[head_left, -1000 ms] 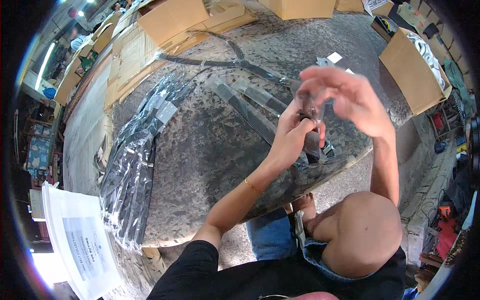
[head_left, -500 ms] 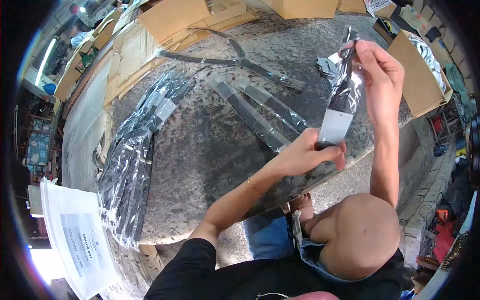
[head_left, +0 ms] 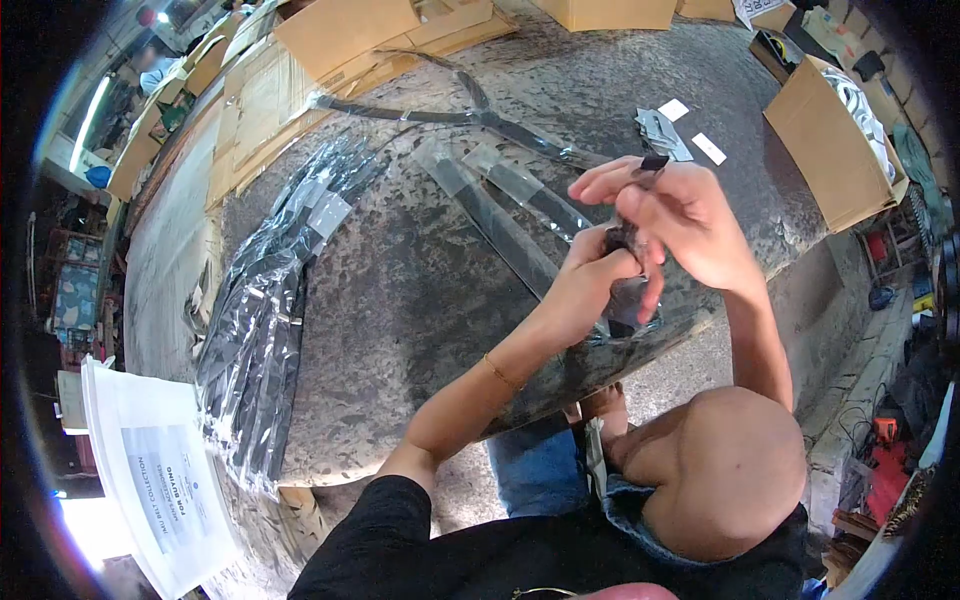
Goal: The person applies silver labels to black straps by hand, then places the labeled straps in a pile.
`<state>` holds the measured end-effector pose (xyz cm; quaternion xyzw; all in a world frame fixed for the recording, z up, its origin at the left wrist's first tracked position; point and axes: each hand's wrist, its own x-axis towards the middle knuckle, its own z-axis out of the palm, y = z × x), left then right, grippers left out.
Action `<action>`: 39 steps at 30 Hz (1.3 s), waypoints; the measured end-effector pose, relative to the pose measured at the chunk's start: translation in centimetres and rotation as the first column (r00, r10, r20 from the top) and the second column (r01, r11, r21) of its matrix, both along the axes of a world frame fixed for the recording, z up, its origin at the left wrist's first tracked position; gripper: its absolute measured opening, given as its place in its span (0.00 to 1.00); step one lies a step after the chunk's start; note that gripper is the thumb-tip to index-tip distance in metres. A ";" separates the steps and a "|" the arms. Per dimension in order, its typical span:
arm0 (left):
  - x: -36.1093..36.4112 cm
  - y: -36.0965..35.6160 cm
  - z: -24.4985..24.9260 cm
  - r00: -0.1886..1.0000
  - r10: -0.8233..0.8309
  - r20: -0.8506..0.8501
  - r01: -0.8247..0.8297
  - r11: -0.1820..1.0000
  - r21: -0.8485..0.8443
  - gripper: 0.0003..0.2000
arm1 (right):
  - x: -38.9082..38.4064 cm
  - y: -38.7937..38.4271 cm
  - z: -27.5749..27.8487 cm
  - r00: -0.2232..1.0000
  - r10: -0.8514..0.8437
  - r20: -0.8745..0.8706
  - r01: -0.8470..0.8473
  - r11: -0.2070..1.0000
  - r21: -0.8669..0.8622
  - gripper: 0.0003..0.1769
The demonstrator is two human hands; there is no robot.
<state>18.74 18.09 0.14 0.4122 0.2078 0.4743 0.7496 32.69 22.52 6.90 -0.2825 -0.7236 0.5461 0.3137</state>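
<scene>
My left hand [head_left: 598, 272] grips a dark strap in clear plastic [head_left: 630, 298] near the table's front edge. Just above and right of it, my right hand [head_left: 680, 215] is closed on the upper part of the same wrapped strap; its fingers partly hide it. Two more wrapped straps [head_left: 497, 233] lie on the table [head_left: 370, 330] just left of my hands. A large bundle of wrapped dark straps [head_left: 265, 320] rests farther left. Behind my right hand are grey cards [head_left: 660, 135] and two small white tags [head_left: 709, 149].
A long dark strap [head_left: 400, 115] lies branching across the back. Cardboard boxes [head_left: 350, 35] stand along the far edge, and another box [head_left: 825, 150] at the right holds white items. A white printed board [head_left: 160, 480] stands at the front left.
My right hand has come down and left, close to my left hand. The wrapped strap that stood upright between them is now lower and bunched, and the white tags behind are uncovered.
</scene>
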 end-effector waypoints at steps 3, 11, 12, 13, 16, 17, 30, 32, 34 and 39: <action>0.7 -0.7 2.0 0.984 0.034 -0.175 -0.021 0.997 0.071 0.07 | 0.2 0.7 0.5 0.975 -0.198 -0.102 0.219 0.932 0.288 0.20; 0.7 -0.7 0.7 0.899 -0.035 -0.438 0.159 0.955 0.250 0.14 | 1.8 1.8 1.2 0.923 -0.329 -0.199 0.343 0.938 0.042 0.28; 0.9 -0.8 1.0 0.934 -0.035 -0.357 0.103 0.979 0.175 0.13 | 1.3 1.4 0.9 0.932 -0.323 -0.166 0.336 0.940 0.056 0.27; 0.9 -0.8 1.2 0.961 -0.025 -0.275 0.053 0.994 0.094 0.13 | 0.8 0.9 0.8 0.946 -0.305 -0.113 0.315 0.946 0.082 0.27; 0.5 -0.5 0.6 0.983 -0.053 -0.173 0.054 0.999 0.001 0.11 | 0.6 0.9 -0.6 0.966 -0.256 -0.029 0.257 0.965 0.042 0.24; 0.7 -0.5 0.7 0.987 0.019 -0.160 -0.012 0.999 0.044 0.09 | 0.3 1.1 -0.9 0.969 -0.224 -0.107 0.236 0.965 0.113 0.23; 1.1 -0.1 -0.3 0.943 -0.134 -0.304 0.201 0.959 0.201 0.11 | 1.9 2.5 -0.2 0.915 -0.294 -0.276 0.299 0.954 -0.024 0.25; 1.1 -0.1 -0.3 0.941 -0.188 -0.281 0.239 0.958 0.156 0.12 | 2.2 2.6 0.0 0.900 -0.309 -0.308 0.308 0.950 -0.053 0.24; 1.0 -0.2 -0.4 0.929 -0.138 -0.344 0.221 0.951 0.216 0.14 | 2.4 2.4 -0.1 0.884 -0.325 -0.335 0.314 0.945 -0.089 0.22; 1.0 -0.1 0.1 0.974 -0.093 -0.205 0.095 0.995 -0.001 0.14 | 2.6 2.0 -1.1 0.972 -0.166 -0.168 0.182 0.980 0.085 0.15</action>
